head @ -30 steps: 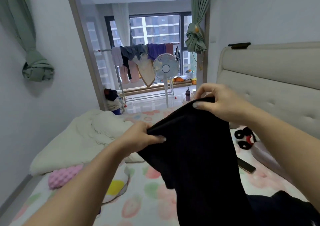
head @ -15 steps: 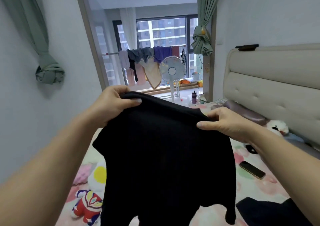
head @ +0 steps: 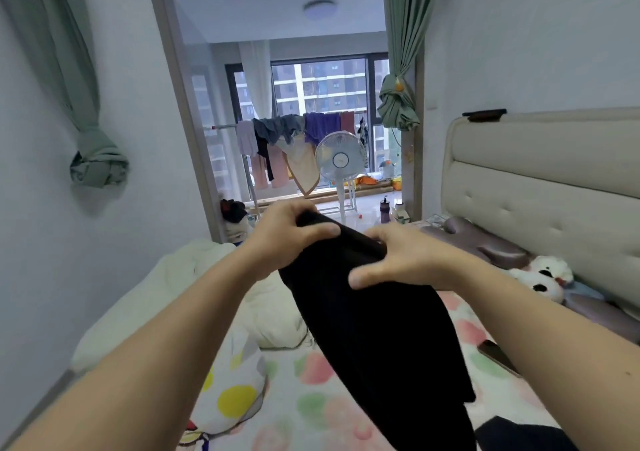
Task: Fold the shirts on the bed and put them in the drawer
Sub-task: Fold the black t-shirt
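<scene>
1. My left hand (head: 287, 239) and right hand (head: 398, 260) sit close together, fingers curled over the top edge of the black shirt (head: 374, 340), thumbs pinching the near side.
2. The shirt hangs in the air over the bed (head: 311, 398), seemingly doubled into a narrow strip.
3. I'd match the edges, pull evenly, then lay it flat before creasing.
4. It looks like a matte, limp knit that will likely slump.
5. The sheet is pastel-printed, with a puffy white quilt (head: 194, 277) to the left and another dark garment (head: 519, 436) at lower right. No drawer is in view.

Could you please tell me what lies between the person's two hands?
Head view: the bunched top edge of the black shirt spans the gap between the left hand and right hand, both gripping it.
</scene>
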